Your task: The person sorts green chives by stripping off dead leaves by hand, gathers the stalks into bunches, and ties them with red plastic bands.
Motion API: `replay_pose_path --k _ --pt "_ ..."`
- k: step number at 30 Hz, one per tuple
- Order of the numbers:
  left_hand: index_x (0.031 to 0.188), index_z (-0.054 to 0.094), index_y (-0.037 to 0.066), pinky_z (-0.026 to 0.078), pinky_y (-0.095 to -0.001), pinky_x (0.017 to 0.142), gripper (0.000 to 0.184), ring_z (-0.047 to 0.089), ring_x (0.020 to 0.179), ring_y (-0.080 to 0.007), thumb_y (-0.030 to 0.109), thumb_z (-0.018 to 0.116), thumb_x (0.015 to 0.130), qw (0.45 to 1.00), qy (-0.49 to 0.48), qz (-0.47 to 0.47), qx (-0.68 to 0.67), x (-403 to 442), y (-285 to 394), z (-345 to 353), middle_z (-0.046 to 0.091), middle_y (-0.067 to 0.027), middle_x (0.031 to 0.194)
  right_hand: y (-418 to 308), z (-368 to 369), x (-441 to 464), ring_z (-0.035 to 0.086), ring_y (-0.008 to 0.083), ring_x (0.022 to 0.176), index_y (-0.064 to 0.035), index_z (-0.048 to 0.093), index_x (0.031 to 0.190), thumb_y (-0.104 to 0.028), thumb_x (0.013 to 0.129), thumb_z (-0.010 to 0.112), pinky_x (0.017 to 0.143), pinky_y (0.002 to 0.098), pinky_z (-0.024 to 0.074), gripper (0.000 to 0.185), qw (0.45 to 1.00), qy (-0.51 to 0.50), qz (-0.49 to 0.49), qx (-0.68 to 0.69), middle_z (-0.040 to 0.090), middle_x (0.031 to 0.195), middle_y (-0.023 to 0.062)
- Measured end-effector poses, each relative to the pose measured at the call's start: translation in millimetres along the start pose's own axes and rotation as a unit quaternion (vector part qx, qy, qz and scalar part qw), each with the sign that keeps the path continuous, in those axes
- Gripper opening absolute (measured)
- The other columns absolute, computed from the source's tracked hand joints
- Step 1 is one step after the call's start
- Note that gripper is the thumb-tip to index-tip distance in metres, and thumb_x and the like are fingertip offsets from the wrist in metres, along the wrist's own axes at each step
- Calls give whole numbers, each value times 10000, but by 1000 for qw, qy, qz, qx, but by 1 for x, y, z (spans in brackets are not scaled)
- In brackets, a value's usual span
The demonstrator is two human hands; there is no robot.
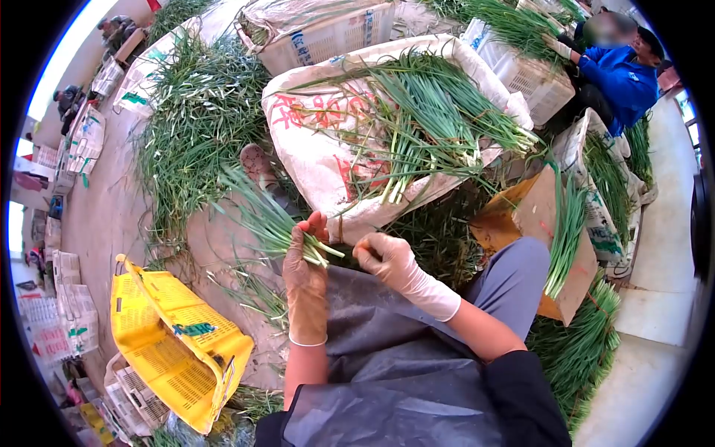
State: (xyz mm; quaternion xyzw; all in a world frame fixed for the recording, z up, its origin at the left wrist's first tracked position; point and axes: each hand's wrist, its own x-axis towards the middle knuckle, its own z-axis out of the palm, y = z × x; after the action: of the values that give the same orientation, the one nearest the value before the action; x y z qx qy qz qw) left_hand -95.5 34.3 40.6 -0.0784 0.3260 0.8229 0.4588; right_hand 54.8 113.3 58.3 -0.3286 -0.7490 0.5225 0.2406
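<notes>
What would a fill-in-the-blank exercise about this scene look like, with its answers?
1. The left hand and right hand both wear ____.
2. The white ends of the held bunch point toward the ____ hand.
3. The large lettering on the sack in front is ____.
4. The big tilted crate at lower left is ____.

Missing words: gloves; right; red; yellow.

Green stalks (279,229) in the gloved left hand (304,274), the right hand (389,259) just beside their pale ends.
</notes>
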Motion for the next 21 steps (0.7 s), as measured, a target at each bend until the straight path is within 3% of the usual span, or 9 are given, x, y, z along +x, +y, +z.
replay_pose_path --k 6,8,11,13,14,17,19,20,21 --pt "999 577 -17 413 -405 969 249 515 1103 -286 205 519 902 998 -51 -31 35 -9 -23 7 530 -189 1202 -9 19 21 582 155 700 -1 597 870 -98 801 645 650 283 462 128 992 -8 -12 129 615 778 95" --pt "1007 576 -13 444 -402 940 235 541 1071 -271 189 524 898 998 -53 -26 25 -9 -23 4 532 -183 1201 -8 16 20 584 225 649 -10 586 834 -79 770 653 608 305 464 116 990 38 -133 -4 595 732 113" --pt "974 582 -5 468 -358 900 189 603 961 -237 159 535 892 999 47 7 16 -8 -13 9 614 -158 1068 7 1 -3 581 281 637 -27 572 802 -73 748 652 577 321 464 107 985 12 -151 -77 581 710 126" --pt "985 582 -6 504 -347 821 168 637 793 -187 122 549 879 998 28 12 -54 6 20 4 645 -127 978 37 -24 -24 617 300 712 -68 594 846 -172 783 591 626 388 487 121 951 -179 -59 -245 607 737 130" --pt "997 574 -10 499 -325 738 180 601 693 -159 130 531 891 995 -43 8 -90 19 48 -14 635 -100 893 70 -29 -28 619 303 776 -79 606 879 -208 777 577 682 414 493 166 890 -288 91 -342 621 789 125" --pt "1078 559 11 399 -276 541 235 437 530 -97 159 487 909 928 -266 -13 -260 32 131 -20 478 0 696 40 -60 5 597 298 760 -77 602 853 -244 777 615 676 411 477 184 928 25 6 -373 615 801 127" --pt "1091 554 18 367 -271 526 250 373 511 -92 179 476 917 940 -235 67 -237 15 151 7 420 6 662 31 -57 54 601 289 743 -47 579 829 -431 823 569 717 408 443 384 864 123 54 -485 604 668 130" --pt "1104 550 24 334 -267 511 265 309 492 -86 199 465 924 943 -210 148 -212 11 157 14 362 13 628 24 -56 83 602 300 813 -25 552 1059 -558 806 530 789 408 417 591 841 59 154 -516 640 798 139" --pt "1104 550 24 334 -267 511 265 309 492 -86 199 465 924 942 -213 150 -211 14 155 12 362 13 628 41 -43 105 588 313 914 -9 362 1318 -605 776 533 839 408 396 824 791 41 189 -581 636 963 151"
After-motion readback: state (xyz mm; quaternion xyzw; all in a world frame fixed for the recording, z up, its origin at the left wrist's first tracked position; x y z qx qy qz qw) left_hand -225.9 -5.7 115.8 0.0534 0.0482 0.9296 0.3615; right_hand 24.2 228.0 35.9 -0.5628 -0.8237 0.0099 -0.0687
